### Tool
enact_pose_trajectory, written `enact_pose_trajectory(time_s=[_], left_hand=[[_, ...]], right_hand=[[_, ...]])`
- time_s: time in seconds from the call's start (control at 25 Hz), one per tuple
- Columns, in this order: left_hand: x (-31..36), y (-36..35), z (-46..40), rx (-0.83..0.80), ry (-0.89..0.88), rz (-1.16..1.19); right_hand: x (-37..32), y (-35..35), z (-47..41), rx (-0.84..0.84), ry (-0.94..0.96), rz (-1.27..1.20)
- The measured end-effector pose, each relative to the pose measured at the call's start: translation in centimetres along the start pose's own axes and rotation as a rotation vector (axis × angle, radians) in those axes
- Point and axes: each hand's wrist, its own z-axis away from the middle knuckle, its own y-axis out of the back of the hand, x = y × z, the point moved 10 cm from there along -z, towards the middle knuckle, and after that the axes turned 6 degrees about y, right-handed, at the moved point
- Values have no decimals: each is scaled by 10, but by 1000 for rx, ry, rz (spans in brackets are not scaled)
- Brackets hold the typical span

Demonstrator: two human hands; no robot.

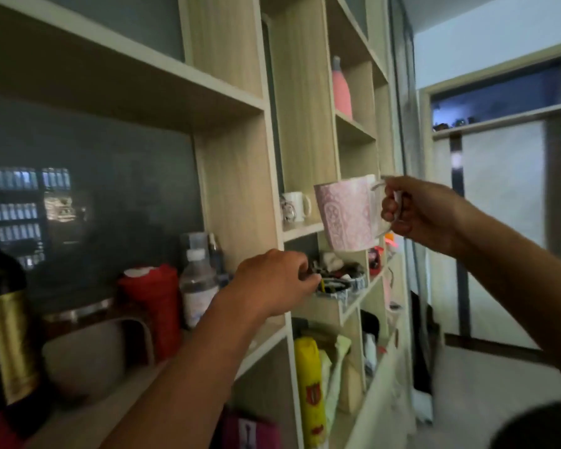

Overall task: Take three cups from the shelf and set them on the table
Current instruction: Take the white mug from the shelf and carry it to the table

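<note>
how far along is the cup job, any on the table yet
No table is in view, so nothing shows as set down yet. In hand: the right hand holds a pink patterned cup by its handle, lifted clear of the shelf. The left hand grips a blue-and-white cup one shelf lower. Left: a white mug on the shelf, then carrying all three over.

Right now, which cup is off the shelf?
The pink patterned cup, held by its handle in the right hand. The white mug sits on the shelf.
</note>
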Motion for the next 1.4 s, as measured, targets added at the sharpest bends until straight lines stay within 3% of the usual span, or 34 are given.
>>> enact_pose_trajectory(time_s=[0.2, 0.48, 0.76, 1.04, 1.4], left_hand=[[31, -88, 43, -131, -56, 116], [66, -225, 118, -347, -100, 134], [121, -337, 208, -543, -199, 120], [180, -415, 284, -721, -204, 139], [214, -475, 348, -829, -154, 107]], right_hand=[[83, 73, 114, 205, -147, 90], [161, 147, 278, 331, -234, 81], [219, 227, 424, 458, -371, 345], [257, 293, 557, 572, -576, 378], [307, 347, 661, 699, -671, 368]])
